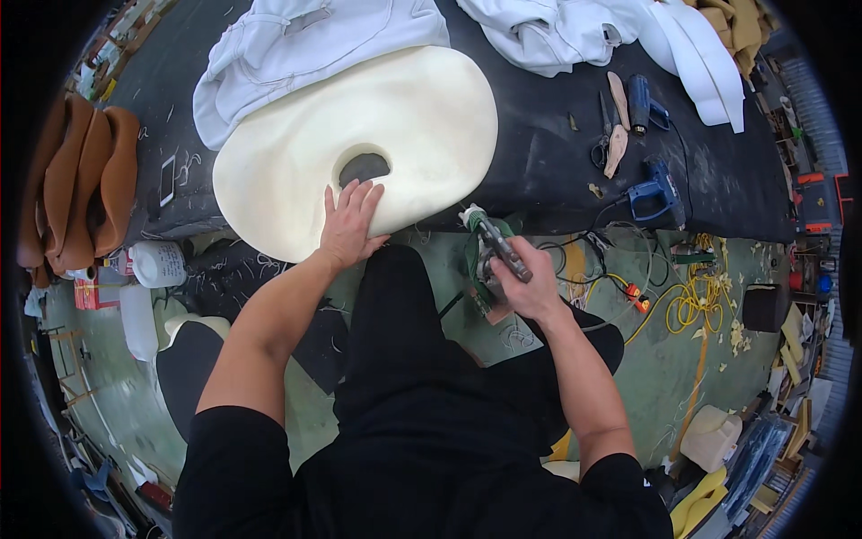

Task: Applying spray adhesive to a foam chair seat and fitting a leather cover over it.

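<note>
A large cream foam cushion [431, 117] with an oval hole lies at the near edge of the black-covered table. My left hand [350, 226] rests on it just below the hole, fingers stretched out and the thumb by the cushion's near edge. To the right, my right hand [532, 280] is closed round a spray gun [499, 246] with a whitish nozzle and green parts below. The gun is held past the cushion's lower right edge, apart from it, with its nozzle end toward the table. My fingers hide part of its handle.
White fabric covers [314, 45] lie behind the cushion. On the table's right are scissors [600, 148] and two blue heat guns [660, 193]. Brown padded pieces [81, 180] stand at the left, near a phone [168, 180]. A yellow cable [687, 301] coils on the green floor.
</note>
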A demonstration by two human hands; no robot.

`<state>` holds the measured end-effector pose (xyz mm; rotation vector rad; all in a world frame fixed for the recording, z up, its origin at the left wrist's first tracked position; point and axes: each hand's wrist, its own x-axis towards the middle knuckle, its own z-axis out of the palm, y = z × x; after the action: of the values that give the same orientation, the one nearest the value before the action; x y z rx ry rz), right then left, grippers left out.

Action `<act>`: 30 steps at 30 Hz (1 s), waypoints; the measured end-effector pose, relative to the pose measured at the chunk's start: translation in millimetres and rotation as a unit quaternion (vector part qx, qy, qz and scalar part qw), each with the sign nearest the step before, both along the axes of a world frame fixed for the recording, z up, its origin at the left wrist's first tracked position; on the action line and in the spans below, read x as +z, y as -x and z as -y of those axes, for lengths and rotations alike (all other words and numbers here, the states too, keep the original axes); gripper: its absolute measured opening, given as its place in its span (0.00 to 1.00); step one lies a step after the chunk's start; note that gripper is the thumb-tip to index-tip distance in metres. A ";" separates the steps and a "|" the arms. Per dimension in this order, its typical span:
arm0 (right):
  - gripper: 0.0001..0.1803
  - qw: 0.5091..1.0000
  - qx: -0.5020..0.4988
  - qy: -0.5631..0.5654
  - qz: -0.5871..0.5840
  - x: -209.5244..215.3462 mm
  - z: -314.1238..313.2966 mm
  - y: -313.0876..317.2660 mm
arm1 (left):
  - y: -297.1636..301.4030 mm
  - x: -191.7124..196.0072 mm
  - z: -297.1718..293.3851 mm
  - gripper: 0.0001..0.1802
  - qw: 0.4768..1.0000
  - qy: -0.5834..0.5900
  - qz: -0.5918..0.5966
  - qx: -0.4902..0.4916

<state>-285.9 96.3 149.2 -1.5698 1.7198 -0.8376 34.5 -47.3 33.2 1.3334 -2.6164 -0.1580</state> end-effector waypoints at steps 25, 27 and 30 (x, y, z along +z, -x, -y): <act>0.09 0.999 -0.007 0.009 0.031 3.1 6.9 -16.6 | 3.8 1.6 -4.8 0.57 1.000 -0.007 -0.014 0.016; 0.10 0.999 -0.030 -0.016 0.043 8.1 11.9 -20.0 | 3.7 1.5 -4.9 0.58 1.000 -0.010 -0.012 0.019; 0.10 1.000 0.012 -0.011 0.025 8.9 20.2 -21.1 | 3.6 -0.4 -3.4 0.58 1.000 -0.009 -0.016 0.017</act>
<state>-264.8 76.1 158.1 -1.5401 1.6661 -0.8351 30.9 -43.9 32.8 1.3677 -2.5712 -0.1953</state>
